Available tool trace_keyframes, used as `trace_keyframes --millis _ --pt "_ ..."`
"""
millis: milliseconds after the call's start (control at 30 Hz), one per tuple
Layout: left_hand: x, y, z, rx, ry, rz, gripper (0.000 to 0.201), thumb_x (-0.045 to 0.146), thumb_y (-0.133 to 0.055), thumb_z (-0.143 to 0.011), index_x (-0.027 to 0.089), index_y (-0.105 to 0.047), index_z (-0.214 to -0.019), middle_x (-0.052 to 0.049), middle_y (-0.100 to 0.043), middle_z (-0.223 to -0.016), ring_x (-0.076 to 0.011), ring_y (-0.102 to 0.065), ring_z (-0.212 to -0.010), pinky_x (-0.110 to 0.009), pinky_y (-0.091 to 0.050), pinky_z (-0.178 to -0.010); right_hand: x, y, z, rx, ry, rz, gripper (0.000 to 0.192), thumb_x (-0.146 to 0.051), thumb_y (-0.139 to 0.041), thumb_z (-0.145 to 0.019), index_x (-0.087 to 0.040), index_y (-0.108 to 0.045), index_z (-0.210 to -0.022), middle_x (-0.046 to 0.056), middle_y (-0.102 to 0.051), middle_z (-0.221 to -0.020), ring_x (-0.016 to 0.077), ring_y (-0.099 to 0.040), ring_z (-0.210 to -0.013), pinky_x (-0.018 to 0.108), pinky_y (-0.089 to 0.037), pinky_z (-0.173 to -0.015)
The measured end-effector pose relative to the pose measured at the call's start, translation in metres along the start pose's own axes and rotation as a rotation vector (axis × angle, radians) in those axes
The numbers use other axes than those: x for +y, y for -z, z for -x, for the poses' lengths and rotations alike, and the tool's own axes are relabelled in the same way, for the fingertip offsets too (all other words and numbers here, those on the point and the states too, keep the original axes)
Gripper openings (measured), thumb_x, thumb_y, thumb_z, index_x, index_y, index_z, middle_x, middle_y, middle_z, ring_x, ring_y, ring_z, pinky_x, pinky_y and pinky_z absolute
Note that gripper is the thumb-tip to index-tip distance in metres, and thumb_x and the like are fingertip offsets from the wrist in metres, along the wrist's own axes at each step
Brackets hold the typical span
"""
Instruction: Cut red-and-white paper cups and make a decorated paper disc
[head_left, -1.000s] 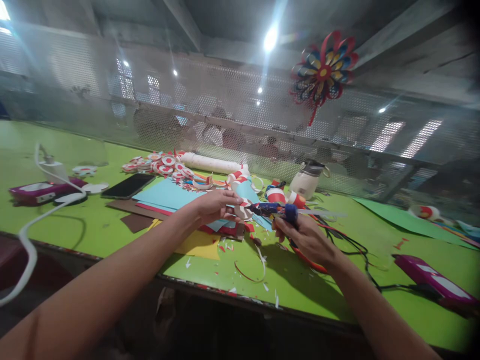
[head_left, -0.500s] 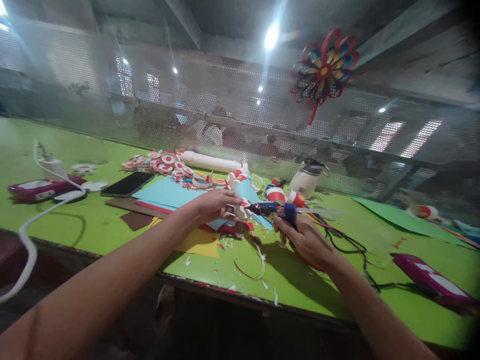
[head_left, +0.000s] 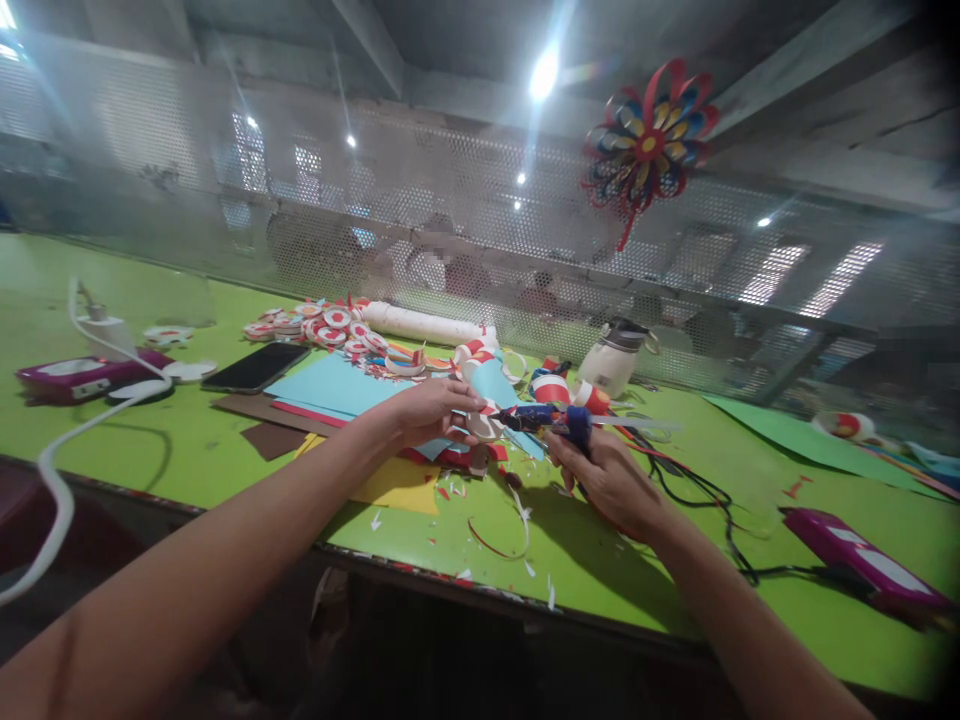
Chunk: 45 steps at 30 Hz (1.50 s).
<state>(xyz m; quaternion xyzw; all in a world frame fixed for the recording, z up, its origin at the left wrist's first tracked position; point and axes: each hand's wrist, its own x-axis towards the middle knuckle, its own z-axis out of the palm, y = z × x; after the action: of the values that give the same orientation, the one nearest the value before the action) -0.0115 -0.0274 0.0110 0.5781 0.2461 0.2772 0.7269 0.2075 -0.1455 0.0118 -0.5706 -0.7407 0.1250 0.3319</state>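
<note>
My right hand (head_left: 604, 475) is wrapped round the handle of a blue hot glue gun (head_left: 551, 418), which points left. A clear glue stick (head_left: 637, 422) sticks out of its back. Between the fingertips of my left hand (head_left: 435, 412) is a small white and red paper piece (head_left: 486, 425). The gun's dark nozzle is at this piece; whether it touches cannot be made out. Under my left forearm lie light blue paper sheets (head_left: 330, 388), with a yellow sheet (head_left: 397, 490) nearer the table's front edge.
Red and white paper discs (head_left: 330, 325) are heaped behind, beside a white roll (head_left: 427, 323). A phone (head_left: 256, 368) lies left. A white jug (head_left: 609, 360) stands behind my right hand. Purple power strips (head_left: 862, 555) flank the green table, black cables (head_left: 724, 510) trailing right. A paper flower (head_left: 651, 145) hangs above.
The small paper piece has tilted slightly in my left fingers. My right hand and the glue gun have hardly moved.
</note>
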Motion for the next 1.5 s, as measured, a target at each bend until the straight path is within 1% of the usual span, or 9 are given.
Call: trace_keyframes --millis 233,433,567,700,867,1033,1167,1367,1500 --pt "0.0 0.0004 -0.0004 -0.003 0.005 -0.008 0.021 0.023 -0.072 -0.07 0.012 -0.057 -0.08 -0.01 -0.065 -0.079 -0.0176 -0.063 -0.071 -0.033 -0.051 -0.064 0.0005 0.0003 -0.0005 -0.008 0.008 0.013 0.039 -0.049 -0.041 -0.091 -0.019 -0.048 -0.068 0.001 -0.053 -0.061 0.0128 -0.049 -0.054 0.028 -0.038 -0.052" --pt "0.0001 -0.0008 0.0002 -0.011 0.014 -0.012 0.022 0.023 -0.073 -0.07 0.012 -0.057 -0.08 -0.009 -0.066 -0.078 -0.0175 -0.064 -0.07 -0.033 -0.05 -0.064 -0.0001 -0.0006 -0.0015 -0.01 0.005 -0.002 0.038 -0.049 -0.042 -0.09 -0.019 -0.047 -0.068 0.0 -0.05 -0.057 0.0128 -0.047 -0.051 0.028 -0.037 -0.05" --pt "-0.0016 0.0015 -0.0011 -0.024 0.014 -0.017 0.019 0.023 -0.071 -0.073 0.013 -0.056 -0.079 -0.009 -0.066 -0.076 -0.017 -0.064 -0.07 -0.033 -0.051 -0.065 0.0014 -0.0005 -0.001 -0.003 0.015 0.003 0.037 -0.048 -0.041 -0.09 -0.019 -0.048 -0.069 0.0 -0.05 -0.058 0.0127 -0.047 -0.051 0.028 -0.037 -0.05" --pt "-0.0034 0.004 -0.0031 -0.03 0.001 -0.014 0.02 0.023 -0.072 -0.071 0.013 -0.057 -0.079 -0.008 -0.065 -0.076 -0.0169 -0.063 -0.07 -0.033 -0.051 -0.065 0.0017 -0.0008 -0.0003 -0.014 0.017 0.016 0.034 -0.046 -0.042 -0.09 -0.019 -0.048 -0.07 0.0 -0.051 -0.059 0.0129 -0.047 -0.052 0.028 -0.037 -0.051" --pt "-0.0025 0.0014 -0.0017 -0.025 0.004 -0.018 0.022 0.025 -0.073 -0.069 0.013 -0.057 -0.077 -0.008 -0.065 -0.077 -0.0166 -0.063 -0.07 -0.034 -0.05 -0.065 0.0 -0.0023 -0.0019 -0.019 0.03 0.007 0.033 -0.044 -0.042 -0.09 -0.019 -0.048 -0.07 -0.001 -0.049 -0.057 0.0129 -0.047 -0.051 0.027 -0.037 -0.05" --pt "-0.0015 0.0005 -0.0006 -0.024 0.012 -0.036 0.02 0.024 -0.071 -0.071 0.013 -0.058 -0.079 -0.009 -0.065 -0.077 -0.0174 -0.063 -0.071 -0.034 -0.051 -0.066 0.0006 -0.0002 -0.0001 -0.007 0.005 0.017 0.035 -0.046 -0.042 -0.09 -0.018 -0.047 -0.068 0.0 -0.049 -0.057 0.0128 -0.046 -0.051 0.028 -0.037 -0.05" --pt "-0.0023 0.0016 -0.0012 -0.024 0.001 -0.039 0.019 0.024 -0.071 -0.071 0.012 -0.059 -0.08 -0.01 -0.065 -0.078 -0.0177 -0.063 -0.071 -0.035 -0.051 -0.066 0.001 0.0008 0.0018 -0.032 0.044 0.032 0.032 -0.043 -0.043 -0.091 -0.018 -0.049 -0.071 0.0 -0.05 -0.06 0.0129 -0.046 -0.053 0.028 -0.038 -0.051" --pt "-0.0027 -0.0002 -0.0008 -0.036 -0.006 -0.031 0.017 0.024 -0.071 -0.071 0.013 -0.058 -0.077 -0.008 -0.064 -0.076 -0.0168 -0.063 -0.071 -0.034 -0.05 -0.065 -0.0009 -0.0021 -0.0019 0.009 0.058 0.033 0.033 -0.043 -0.043 -0.09 -0.019 -0.049 -0.068 0.0 -0.05 -0.057 0.0128 -0.046 -0.051 0.027 -0.037 -0.05" --pt "-0.0027 -0.0005 -0.0009 -0.023 -0.006 -0.049 0.018 0.024 -0.071 -0.071 0.013 -0.059 -0.078 -0.008 -0.064 -0.075 -0.0164 -0.062 -0.07 -0.034 -0.05 -0.065 -0.002 -0.0002 -0.0002 0.012 0.036 0.059 0.035 -0.043 -0.043 -0.09 -0.019 -0.048 -0.065 0.0 -0.05 -0.054 0.013 -0.045 -0.05 0.028 -0.036 -0.05"
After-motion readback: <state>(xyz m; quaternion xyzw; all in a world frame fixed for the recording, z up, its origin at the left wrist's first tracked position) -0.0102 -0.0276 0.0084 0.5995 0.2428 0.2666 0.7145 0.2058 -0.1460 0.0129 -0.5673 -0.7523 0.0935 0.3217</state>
